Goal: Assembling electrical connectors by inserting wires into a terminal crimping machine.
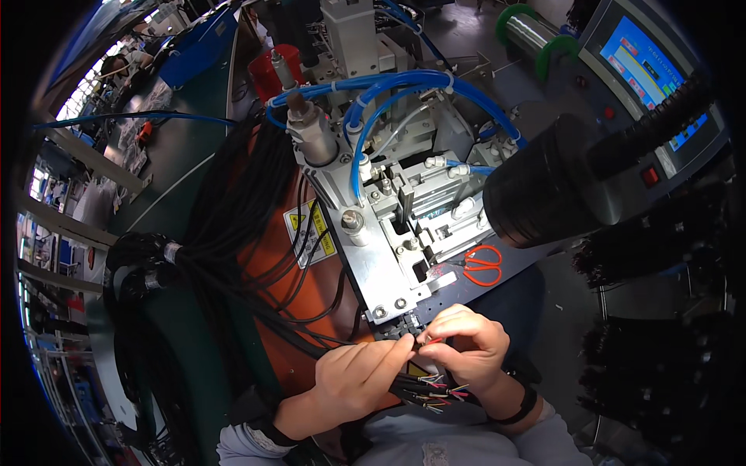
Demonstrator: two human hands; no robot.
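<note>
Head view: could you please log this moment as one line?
left hand: pinching wire ends | right hand: gripping wire ends | machine: ahead

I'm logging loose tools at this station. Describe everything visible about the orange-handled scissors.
The scissors are small, with bright orange loop handles that look like plastic and short, pale blades pointing left toward the machine's metal block. They lie flat on the dark machine base, blades apparently closed, just below the large black cylinder. No hand touches them: the left hand and right hand are lower down, pinching thin coloured wires at a cable end.
</note>
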